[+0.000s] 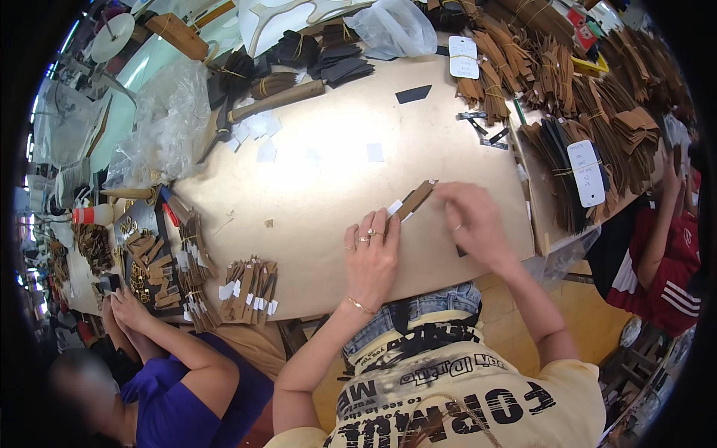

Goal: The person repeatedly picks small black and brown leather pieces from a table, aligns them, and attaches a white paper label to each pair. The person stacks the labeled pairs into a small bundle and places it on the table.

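Observation:
A short brown leather strap (416,200) lies slantwise on the table, with dark edges and white paper tabs beside its near end. My left hand (373,250) holds its lower end against the tabletop, fingers pressed together over it. At the far tip of the strap is my right hand (476,228), its fingers curled and slightly blurred. Whatever those fingers pinch is too small to make out. A dark piece (461,251) shows partly below my right hand.
Bundled brown strips (515,63) and black strips (560,172) crowd the right side. Tagged straps (249,291) lie at the front left, near a co-worker's hands (128,310). A hammer (276,101), plastic bags (160,123) and a black piece (414,94) lie farther back.

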Available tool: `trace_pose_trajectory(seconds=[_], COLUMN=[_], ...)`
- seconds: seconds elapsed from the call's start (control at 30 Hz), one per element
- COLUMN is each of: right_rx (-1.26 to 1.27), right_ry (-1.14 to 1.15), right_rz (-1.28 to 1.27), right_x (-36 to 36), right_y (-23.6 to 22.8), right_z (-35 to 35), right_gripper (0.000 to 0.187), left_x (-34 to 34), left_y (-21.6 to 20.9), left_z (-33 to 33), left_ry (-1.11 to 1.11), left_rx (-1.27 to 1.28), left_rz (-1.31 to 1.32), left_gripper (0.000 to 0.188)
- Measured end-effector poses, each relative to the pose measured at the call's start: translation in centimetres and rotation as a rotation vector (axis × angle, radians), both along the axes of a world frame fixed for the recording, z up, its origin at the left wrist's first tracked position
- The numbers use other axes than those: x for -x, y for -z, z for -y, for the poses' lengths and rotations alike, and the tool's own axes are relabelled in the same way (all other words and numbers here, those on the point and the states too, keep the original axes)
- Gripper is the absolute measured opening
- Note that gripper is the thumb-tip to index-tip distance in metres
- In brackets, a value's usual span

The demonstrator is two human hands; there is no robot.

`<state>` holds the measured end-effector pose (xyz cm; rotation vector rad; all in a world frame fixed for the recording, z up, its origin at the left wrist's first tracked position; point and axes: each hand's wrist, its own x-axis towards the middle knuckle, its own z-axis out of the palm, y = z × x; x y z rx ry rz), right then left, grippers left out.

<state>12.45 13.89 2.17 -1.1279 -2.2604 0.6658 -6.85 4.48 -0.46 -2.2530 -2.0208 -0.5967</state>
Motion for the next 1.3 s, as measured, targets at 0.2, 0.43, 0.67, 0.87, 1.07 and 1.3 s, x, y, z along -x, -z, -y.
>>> trace_pose_trajectory(seconds=[0.2, 0.43, 0.67, 0.87, 1.07, 1.3], right_rx=[0.18, 0.116, 0.176, 0.206, 0.216, 0.307], right_ry=[0.227, 0.207, 0.273, 0.288, 0.214, 0.144], right_rz=[-0.118, 0.148, 0.146, 0.194, 0.223, 0.021], right_x=[0.7, 1.9, 1.6, 1.8, 2.1, 2.6], right_y=[0.6, 0.0, -0.9, -0.7, -1.7, -2.1], right_z=[-2.2, -1.7, 1.3, 1.1, 0.3, -1.2], right_gripper=[0.021, 0.014, 0.012, 0.013, 0.015, 0.015], left_x=[0.2, -1.6, -3.5, -3.3, -3.7, -3.8], left_y=[-0.5, -0.9, 0.0, 0.5, 0.6, 0.4], left_z=[-0.5, 0.9, 1.5, 1.1, 1.1, 1.0], left_ry=[0.023, 0.005, 0.005, 0.03, 0.016, 0.013], left_rx=[0.026, 0.046, 0.193, 0.238, 0.2, 0.216], left_rz=[-0.044, 0.024, 0.197, 0.185, 0.083, 0.042], left_gripper=[0.027, 0.043, 0.047, 0.05, 0.05, 0.05])
